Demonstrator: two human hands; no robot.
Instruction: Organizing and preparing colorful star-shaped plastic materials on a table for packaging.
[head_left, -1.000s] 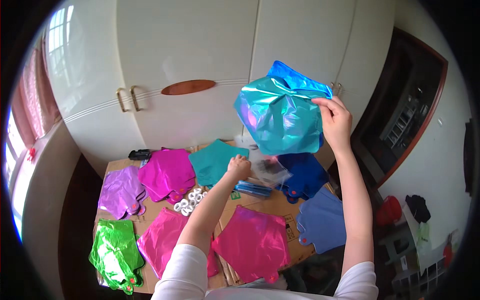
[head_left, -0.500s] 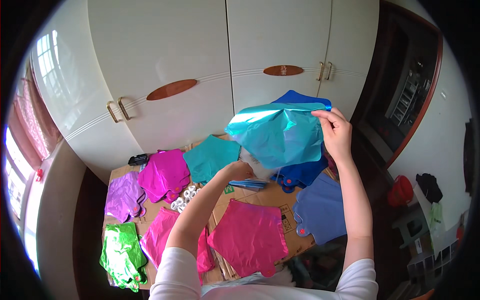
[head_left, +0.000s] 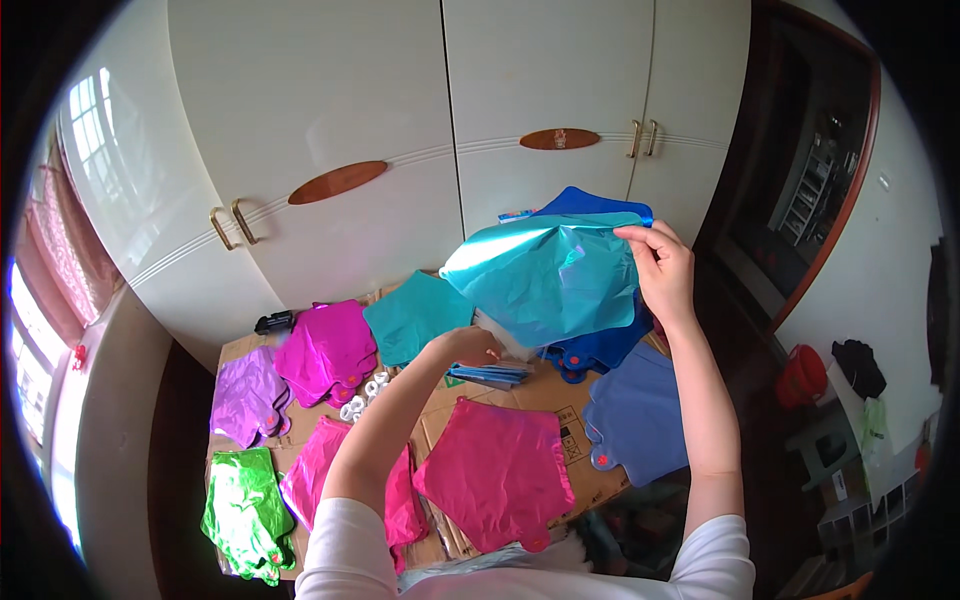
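head view: teal foil balloon [head_left: 548, 278] hides dark blue balloon [head_left: 590, 350] partly.

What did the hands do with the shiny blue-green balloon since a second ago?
The right hand has brought the teal foil balloon down from up high, still pinching its top edge. The left hand stays low under it. The flat foil balloons on the cardboard lie as they did.
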